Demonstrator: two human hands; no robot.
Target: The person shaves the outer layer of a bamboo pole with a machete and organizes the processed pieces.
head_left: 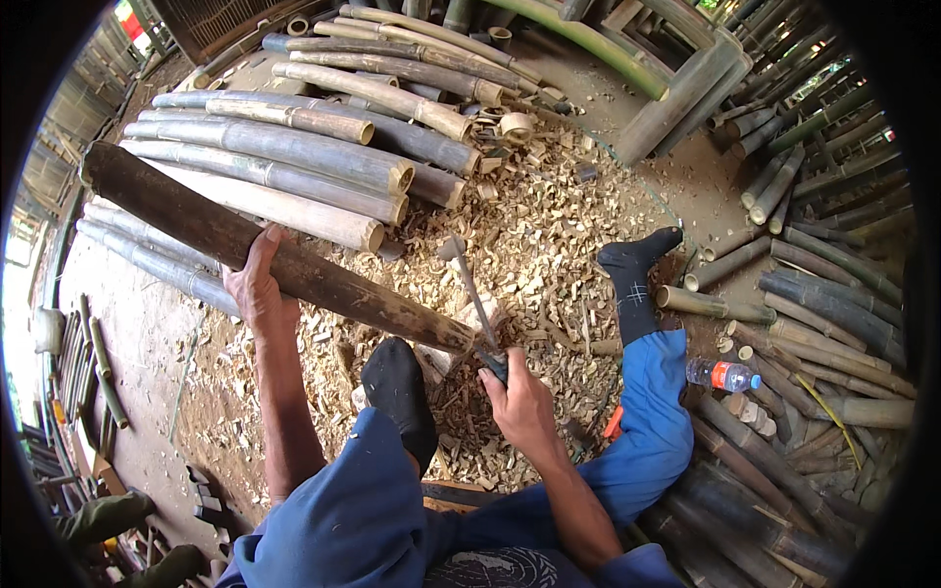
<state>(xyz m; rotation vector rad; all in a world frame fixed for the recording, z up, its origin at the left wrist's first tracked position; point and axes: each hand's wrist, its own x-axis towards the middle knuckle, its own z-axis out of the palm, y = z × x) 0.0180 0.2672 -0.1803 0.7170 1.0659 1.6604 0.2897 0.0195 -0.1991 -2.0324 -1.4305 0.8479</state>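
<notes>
A clear plastic bottle with an orange-red label and blue cap point(722, 375) is lying by the bamboo stacked on the right, its lettering too small to tell, while a white emblem point(502, 565) is showing on the person's dark clothing. Curled, pale bamboo chips point(549, 220) are littering the floor before rows of smooth greyish poles point(270, 145). The left hand point(260, 286) is clasping a rough, dark-brown bamboo pole point(338, 289), slanting down toward the right hand point(520, 397), which is gripping a narrow, dark-handled metal knife point(473, 292).
</notes>
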